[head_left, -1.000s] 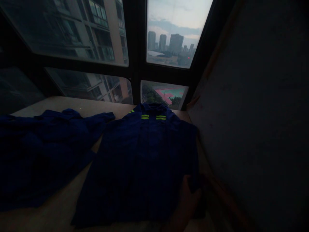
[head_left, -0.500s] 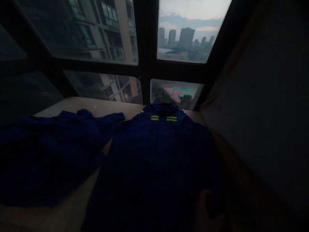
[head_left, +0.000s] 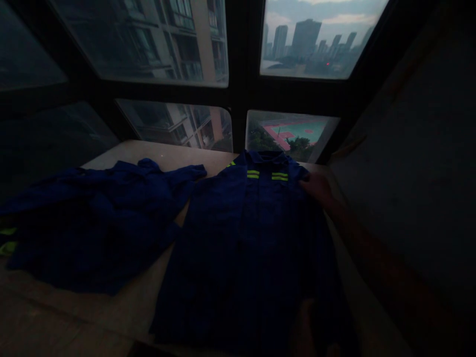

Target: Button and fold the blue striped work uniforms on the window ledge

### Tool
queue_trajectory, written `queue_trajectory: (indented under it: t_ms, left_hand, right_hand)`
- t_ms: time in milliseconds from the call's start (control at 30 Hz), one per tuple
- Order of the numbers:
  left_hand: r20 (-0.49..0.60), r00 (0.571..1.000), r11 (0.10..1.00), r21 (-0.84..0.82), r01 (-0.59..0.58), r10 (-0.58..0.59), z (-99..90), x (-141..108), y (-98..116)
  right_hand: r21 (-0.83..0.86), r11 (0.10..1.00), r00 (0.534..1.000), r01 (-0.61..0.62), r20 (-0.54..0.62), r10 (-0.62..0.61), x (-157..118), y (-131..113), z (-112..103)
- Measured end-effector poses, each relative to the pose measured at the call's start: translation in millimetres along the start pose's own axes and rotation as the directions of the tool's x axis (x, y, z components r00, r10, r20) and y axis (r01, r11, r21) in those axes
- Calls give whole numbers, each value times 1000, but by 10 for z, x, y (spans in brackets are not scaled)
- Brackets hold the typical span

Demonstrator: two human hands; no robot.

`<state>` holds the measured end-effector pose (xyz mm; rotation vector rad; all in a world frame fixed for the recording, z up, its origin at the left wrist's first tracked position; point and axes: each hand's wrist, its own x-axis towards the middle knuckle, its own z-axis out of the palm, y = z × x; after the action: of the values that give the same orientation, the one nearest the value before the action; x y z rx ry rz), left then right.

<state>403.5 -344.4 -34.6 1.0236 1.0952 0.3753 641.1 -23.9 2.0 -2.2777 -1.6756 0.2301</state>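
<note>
A dark blue work jacket with yellow-green reflective stripes lies front up, its collar toward the window. My right hand reaches in from the right, its fingers closed on the cloth at the shoulder on that side. Low in the view, my left hand is at the jacket's lower right part, by the sleeve. Deep shadow hides most of its fingers, so its grip does not show. Left of this jacket lies a second blue garment, crumpled, with reflective bands at its left end.
Both garments rest on a pale ledge. Dark window frames border it at the back, and a grey wall rises close on the right. The light is very dim.
My right hand has come into view and taken hold of the jacket's shoulder. My left hand stays low by the sleeve. The view has shifted, so the garments appear farther right.
</note>
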Motion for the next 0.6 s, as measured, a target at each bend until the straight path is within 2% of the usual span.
queue_trajectory:
  t_ms: [100, 167, 300, 400, 467, 600]
  left_hand:
    - [17, 1000, 999, 30, 26, -26, -25, 77, -93]
    - [43, 998, 998, 58, 31, -33, -31, 148, -150]
    - [68, 997, 993, 115, 28, -36, -28, 222, -197]
    - [27, 1000, 992, 126, 12, -16, -17, 189, -164]
    - [-2, 1000, 993, 118, -1, 2, -11, 151, -128]
    - [34, 999, 996, 84, -32, 29, -19, 104, -77]
  right_hand:
    - [4, 999, 992, 53, 116, -53, -23, -124, 232]
    - [27, 997, 984, 74, 161, -77, -42, -100, 309]
    - [39, 997, 989, 62, 135, -67, -52, 102, 238]
    - [4, 1000, 996, 10, 91, -10, -72, 212, 156]
    - [-19, 1000, 996, -25, 86, 26, -90, 218, 167]
    - [-45, 997, 989, -59, 135, 65, -103, 134, 322]
